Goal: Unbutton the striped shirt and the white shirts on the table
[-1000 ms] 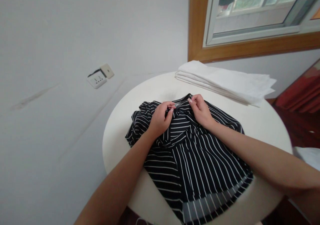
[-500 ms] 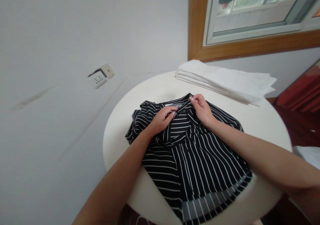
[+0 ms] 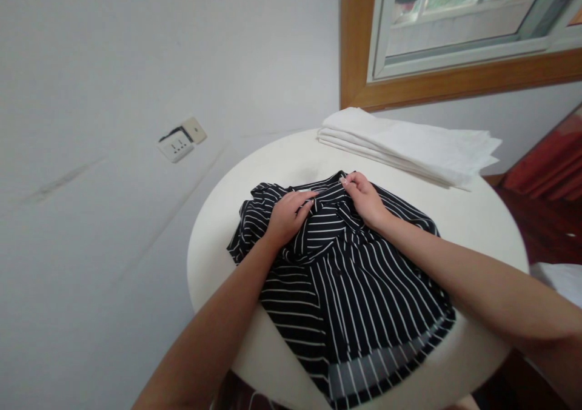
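A black shirt with white stripes (image 3: 377, 295) lies rumpled on a round white table (image 3: 213, 228), its hem reaching the near edge. My left hand (image 3: 287, 216) pinches the fabric at the left of the collar, fingers pointing right. At the collar's right side, my right hand (image 3: 366, 199) grips the cloth between thumb and fingers. The collar band stretches between both hands. Part of the shirt's left side is bunched up beside my left wrist.
Folded white cloth or paper sheets (image 3: 404, 146) lie at the back right of the table. A wall socket (image 3: 176, 145) is on the left wall. Behind the table is a wood-framed window (image 3: 359, 46). Red fabric (image 3: 550, 161) hangs at the far right.
My left hand has shifted slightly left along the collar, and the collar edge between my hands now lies flatter. My right hand has barely moved and still grips the shirt.
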`<state>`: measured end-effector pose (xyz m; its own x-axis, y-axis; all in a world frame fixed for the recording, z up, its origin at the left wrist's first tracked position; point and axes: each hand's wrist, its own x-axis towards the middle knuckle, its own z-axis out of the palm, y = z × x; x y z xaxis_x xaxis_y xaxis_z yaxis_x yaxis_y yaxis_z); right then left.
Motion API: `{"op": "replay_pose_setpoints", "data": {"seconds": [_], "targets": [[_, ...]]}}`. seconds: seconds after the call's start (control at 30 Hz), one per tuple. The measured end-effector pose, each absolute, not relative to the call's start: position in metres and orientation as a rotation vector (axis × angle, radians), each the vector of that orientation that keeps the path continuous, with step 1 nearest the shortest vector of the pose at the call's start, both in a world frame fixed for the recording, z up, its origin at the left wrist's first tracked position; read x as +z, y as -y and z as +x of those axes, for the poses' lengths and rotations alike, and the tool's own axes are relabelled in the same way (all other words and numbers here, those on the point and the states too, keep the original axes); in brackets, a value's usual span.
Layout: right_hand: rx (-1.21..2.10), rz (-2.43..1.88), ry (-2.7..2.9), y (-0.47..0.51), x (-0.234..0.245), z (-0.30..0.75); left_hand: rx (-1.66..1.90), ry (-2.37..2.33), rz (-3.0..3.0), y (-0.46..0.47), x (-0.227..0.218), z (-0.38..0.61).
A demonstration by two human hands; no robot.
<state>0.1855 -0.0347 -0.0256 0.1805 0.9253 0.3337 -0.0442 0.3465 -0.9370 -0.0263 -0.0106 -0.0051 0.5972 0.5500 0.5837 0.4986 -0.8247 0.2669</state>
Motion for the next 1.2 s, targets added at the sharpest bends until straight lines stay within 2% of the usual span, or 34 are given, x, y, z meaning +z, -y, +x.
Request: {"op": "replay_pose_setpoints", "data": {"seconds": [0.23,0.37,0.57,0.7,1.0,1.13,1.2], "targets": [[0.871,-1.004,1.259,0.035,-0.027,0.185,1.206,-0.999,2.573,0.014,-0.004,-0.023],[0.738,-1.063,1.415,0.040,-0.024,0.185,1.226,-1.060,2.474,0.014,-0.005,-0.022],[0.267,-0.969,1.973,0.056,-0.011,0.184,0.992,-0.943,2.400,0.005,-0.008,-0.026],[0.147,-0.954,2.238,0.057,-0.011,0.184,0.806,-0.840,2.360,0.003,-0.007,-0.028],[0.215,-1.023,2.145,0.059,-0.013,0.177,0.646,-0.806,2.297,0.007,0.000,-0.028],[0.248,-1.034,2.054,0.060,-0.015,0.175,0.702,-0.803,2.309,0.008,-0.001,-0.025],[0.248,-0.999,2.037,0.061,-0.014,0.175,0.838,-0.849,2.308,0.006,-0.002,-0.025]]}}
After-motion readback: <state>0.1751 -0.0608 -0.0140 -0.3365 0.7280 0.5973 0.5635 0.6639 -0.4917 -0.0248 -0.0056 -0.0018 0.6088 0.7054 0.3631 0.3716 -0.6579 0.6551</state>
